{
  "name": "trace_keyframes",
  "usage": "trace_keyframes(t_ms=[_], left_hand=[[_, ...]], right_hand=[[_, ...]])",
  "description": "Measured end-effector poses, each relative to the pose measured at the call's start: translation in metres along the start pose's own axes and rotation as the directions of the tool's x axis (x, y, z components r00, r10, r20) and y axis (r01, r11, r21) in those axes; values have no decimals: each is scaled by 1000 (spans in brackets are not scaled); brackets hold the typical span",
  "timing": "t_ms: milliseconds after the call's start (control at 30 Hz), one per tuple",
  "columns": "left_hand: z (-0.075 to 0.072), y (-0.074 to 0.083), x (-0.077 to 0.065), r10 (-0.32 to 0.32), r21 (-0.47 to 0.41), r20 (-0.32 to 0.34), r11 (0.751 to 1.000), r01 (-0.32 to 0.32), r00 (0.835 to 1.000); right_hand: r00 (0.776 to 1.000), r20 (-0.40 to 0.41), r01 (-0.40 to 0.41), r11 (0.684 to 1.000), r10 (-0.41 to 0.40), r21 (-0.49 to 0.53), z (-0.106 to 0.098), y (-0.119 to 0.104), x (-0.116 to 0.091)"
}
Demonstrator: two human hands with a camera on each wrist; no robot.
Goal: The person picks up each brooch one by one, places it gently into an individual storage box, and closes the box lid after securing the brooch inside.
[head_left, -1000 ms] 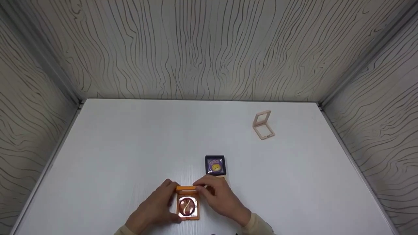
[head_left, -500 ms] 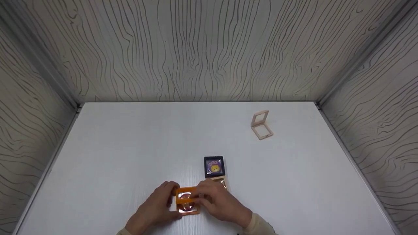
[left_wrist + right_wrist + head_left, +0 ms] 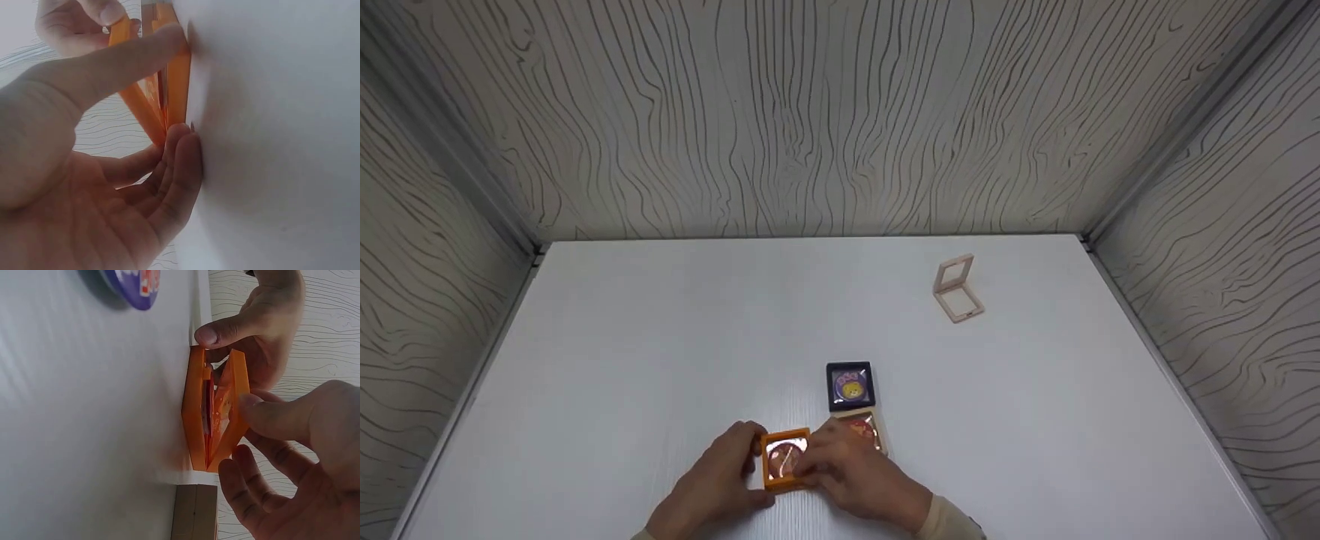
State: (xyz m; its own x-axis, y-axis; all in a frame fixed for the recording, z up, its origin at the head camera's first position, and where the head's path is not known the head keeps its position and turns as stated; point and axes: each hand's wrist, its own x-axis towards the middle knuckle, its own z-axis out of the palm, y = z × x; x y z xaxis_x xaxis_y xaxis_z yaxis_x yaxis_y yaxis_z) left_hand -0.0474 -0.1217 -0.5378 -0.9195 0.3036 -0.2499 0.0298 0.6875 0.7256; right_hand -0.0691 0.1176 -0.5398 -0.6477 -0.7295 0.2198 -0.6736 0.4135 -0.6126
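An orange hinged display frame (image 3: 766,459) lies near the front of the table, a round badge (image 3: 784,459) showing through its clear film. In the right wrist view its two halves (image 3: 194,410) meet at one edge and stand slightly apart at the other. My left hand (image 3: 716,476) steadies the frame by its left side, thumb along the lower half (image 3: 177,84) in the left wrist view and fingertips at the hinge end. My right hand (image 3: 859,476) pinches the tilted lid (image 3: 240,391) between thumb and fingers, covering the frame's right side in the head view.
A beige frame (image 3: 883,444) with a red badge lies partly under my right hand. Beyond it is a black frame (image 3: 830,388) with a bear badge. An opened pale pink frame (image 3: 971,313) stands farther back right. A purple badge (image 3: 135,287) shows in the right wrist view.
The orange lid, upright a second ago, has swung down toward me over the badge, with my right hand following it. My left hand stays at the frame's left side.
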Motion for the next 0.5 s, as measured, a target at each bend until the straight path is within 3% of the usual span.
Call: trace_keyframes(t_ms=[300,500], left_hand=[[-3,-1,-4,31,48,32,998,-32,999],[-6,-3,-5,121,53,13,991,-121,993]], right_hand=[[1000,7,2,999,-1,-39,4,0,-1],[1000,14,8,999,-7,-46,5,0,0]])
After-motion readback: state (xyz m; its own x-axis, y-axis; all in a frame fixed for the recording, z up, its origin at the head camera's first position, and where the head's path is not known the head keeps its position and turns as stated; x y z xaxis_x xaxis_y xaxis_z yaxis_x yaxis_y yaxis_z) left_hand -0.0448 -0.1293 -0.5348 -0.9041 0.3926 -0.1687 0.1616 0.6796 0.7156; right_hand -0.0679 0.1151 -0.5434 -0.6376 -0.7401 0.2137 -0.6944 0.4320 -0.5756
